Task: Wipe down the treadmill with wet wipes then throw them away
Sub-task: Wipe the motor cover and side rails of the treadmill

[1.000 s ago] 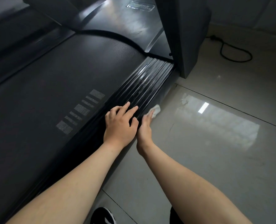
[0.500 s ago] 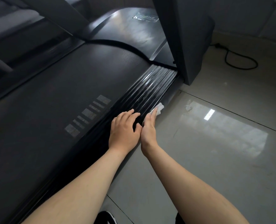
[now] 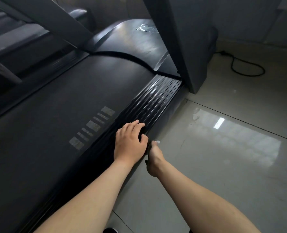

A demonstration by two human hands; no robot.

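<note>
The left hand (image 3: 131, 142) rests open on the ribbed side rail (image 3: 158, 98) of the treadmill (image 3: 64, 101); at its 4 o'clock the right hand (image 3: 153, 155) has the wet wipe (image 3: 157, 141) against the rail's outer edge; I cannot tell if its fingers curl round it; only a white corner peeks out at 12 o'clock; the wipe could slip down onto the shiny floor tiles (image 3: 223, 174) if the push goes soft.

A glossy tiled floor (image 3: 223, 182) is crossed by dark grout lines. A black cable (image 3: 247, 72) loops on it near its far edge, below a pale wall (image 3: 257, 19). A bright reflection (image 3: 220, 122) shines mid-floor, with a whitish smudge (image 3: 195, 116) beside it. A dark shoe tip (image 3: 111, 230) shows at the near edge.
</note>
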